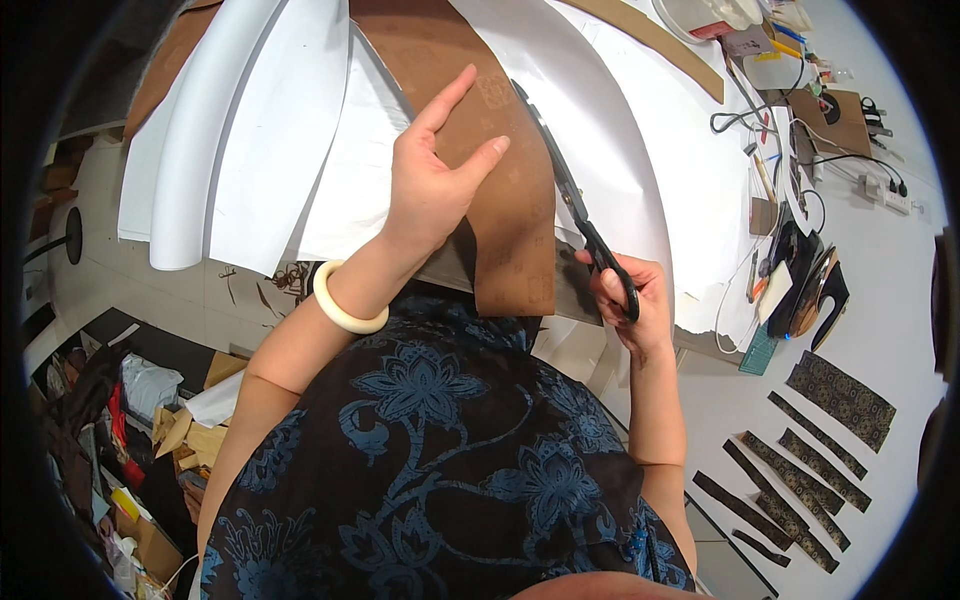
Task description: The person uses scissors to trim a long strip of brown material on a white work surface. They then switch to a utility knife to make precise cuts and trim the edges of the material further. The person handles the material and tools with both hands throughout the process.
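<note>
At 12 o'clock, running down toward your body, lies the long brown strip (515,215), faintly patterned, its near end close to the edge of the grey counter (576,288) and to your dark top (420,480) with blue flowers. Your left grip (432,180), at 11 o'clock, is spread wide over the strip, thumb and forefinger apart; you cannot tell from here whether it presses on the material. On that wrist, toward 9 o'clock, you wear a cream bangle (348,308). Your right grip (640,295), at 3 o'clock, is closed around the handles of the black scissors (596,247), whose blades point toward 11 o'clock along the strip's right edge. A white roll (180,200) stretches at 10 o'clock, a tan strip (665,40) lies at 1 o'clock, and dark patterned pieces (840,400) are spread at 4 o'clock.
</note>
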Action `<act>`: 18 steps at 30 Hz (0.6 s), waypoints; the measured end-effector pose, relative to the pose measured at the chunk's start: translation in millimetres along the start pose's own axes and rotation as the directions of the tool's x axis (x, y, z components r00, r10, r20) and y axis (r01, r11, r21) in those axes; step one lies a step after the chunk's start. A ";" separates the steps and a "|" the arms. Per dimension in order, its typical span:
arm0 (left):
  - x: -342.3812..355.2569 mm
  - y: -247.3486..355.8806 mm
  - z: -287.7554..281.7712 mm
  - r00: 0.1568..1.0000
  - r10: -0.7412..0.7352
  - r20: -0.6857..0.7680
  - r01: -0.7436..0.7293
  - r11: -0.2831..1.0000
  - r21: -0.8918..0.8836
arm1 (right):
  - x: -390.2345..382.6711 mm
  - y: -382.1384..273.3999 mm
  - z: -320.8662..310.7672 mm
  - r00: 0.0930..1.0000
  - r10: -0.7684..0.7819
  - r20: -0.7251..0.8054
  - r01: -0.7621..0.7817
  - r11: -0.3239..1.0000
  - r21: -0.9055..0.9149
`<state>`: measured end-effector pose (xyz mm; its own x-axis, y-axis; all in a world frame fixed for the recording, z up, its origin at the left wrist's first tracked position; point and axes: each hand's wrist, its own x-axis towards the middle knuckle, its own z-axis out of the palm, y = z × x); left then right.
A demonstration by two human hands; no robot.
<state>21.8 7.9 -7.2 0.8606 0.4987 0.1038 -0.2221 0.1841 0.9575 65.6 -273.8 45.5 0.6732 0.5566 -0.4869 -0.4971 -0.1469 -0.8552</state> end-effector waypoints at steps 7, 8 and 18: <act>-2.7 -0.8 0.4 1.000 0.013 0.022 -0.013 1.000 0.004 | 3.5 -2.4 1.8 0.999 -0.017 0.034 0.016 0.999 0.047; -3.4 1.3 1.4 1.000 -0.008 0.025 0.009 0.999 -0.032 | 3.8 -2.1 1.8 0.999 -0.015 0.031 0.013 0.999 0.046; -3.3 1.6 1.9 0.999 -0.014 0.032 0.015 0.999 -0.043 | 3.9 -1.6 2.7 1.000 0.004 -0.005 -0.004 1.000 0.007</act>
<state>19.4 4.9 -5.5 0.8775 0.4691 0.0992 -0.2286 0.2275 0.9466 67.5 -269.2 45.5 0.6739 0.5522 -0.4908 -0.5032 -0.1434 -0.8522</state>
